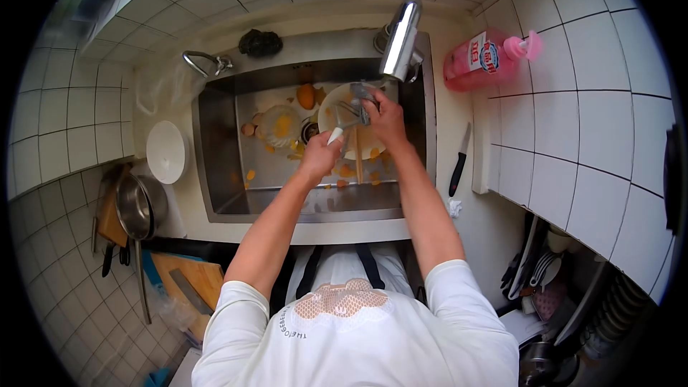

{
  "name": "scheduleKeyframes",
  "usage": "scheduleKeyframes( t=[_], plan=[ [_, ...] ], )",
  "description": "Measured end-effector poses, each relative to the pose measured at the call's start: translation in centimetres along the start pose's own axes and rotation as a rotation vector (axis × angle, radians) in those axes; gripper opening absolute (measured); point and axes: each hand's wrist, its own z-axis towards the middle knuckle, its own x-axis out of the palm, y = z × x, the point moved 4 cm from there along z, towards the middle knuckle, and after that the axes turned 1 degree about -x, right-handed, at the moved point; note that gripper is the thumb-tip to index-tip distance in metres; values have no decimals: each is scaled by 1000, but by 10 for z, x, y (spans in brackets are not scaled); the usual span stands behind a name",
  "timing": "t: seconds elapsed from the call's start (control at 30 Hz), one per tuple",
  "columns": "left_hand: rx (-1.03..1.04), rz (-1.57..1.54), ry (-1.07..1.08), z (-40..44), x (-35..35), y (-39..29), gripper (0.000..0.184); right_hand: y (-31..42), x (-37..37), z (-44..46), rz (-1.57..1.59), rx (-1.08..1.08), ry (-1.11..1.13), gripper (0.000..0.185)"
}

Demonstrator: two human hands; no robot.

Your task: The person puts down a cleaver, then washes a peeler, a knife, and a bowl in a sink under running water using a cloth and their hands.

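My left hand (320, 158) is closed around the white handle (335, 135) of a kitchen utensil, whose metal head points up and right over the sink. Fingers bent, my right hand (387, 120) grips a grey scrubber (360, 91) against that metal head. Just below both hands, a large white plate (328, 111) lies in the sink with wooden chopsticks (359, 161) across it. Left of the plate is a clear ribbed bowl (280, 127) with something yellow in it. Eggshells (250, 129) and an orange round piece (306, 96) lie nearby.
Orange scraps dot the steel sink (269, 204). A chrome faucet (401, 41) overhangs its right back. On the right counter are a pink soap bottle (473, 61) and a black-handled knife (459, 161). Leftward stand a white bowl (167, 152) and metal pan (136, 204).
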Motion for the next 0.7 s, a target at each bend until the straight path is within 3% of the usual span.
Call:
scheduleKeyframes(
  t=[0.03, 0.17, 0.23, 0.37, 0.4, 0.53, 0.6, 0.7],
  plan=[
    [-2, -2, 0, 0, -2, -1, 12, 4, 3, 5, 66, -115, 115, 20],
    [33, 67, 90, -2, 4, -12, 13, 12, 13, 14, -86, -196, 367, 21],
    [44, 91, 79, -1, 4, -13, 13, 4, 14, 16, -62, 44, 494, 27],
    [203, 160, -3, 13, 1, 5, 16, -3, 3, 3, -225, 7, 418, 26],
    [276, 240, -9, 12, 2, 4, 17, -9, 0, -3, -176, 89, 352, 24],
    [176, 233, -39, 11, 0, 4, 25, -24, -17, -17, -126, 267, 95, 24],
    [70, 77, -62, 9, -3, 1, 28, -21, -19, -24, -73, 318, 71, 25],
    [142, 59, -70, 18, -3, 7, 18, -23, -2, -44, -10, 314, -12, 26]
  ],
)
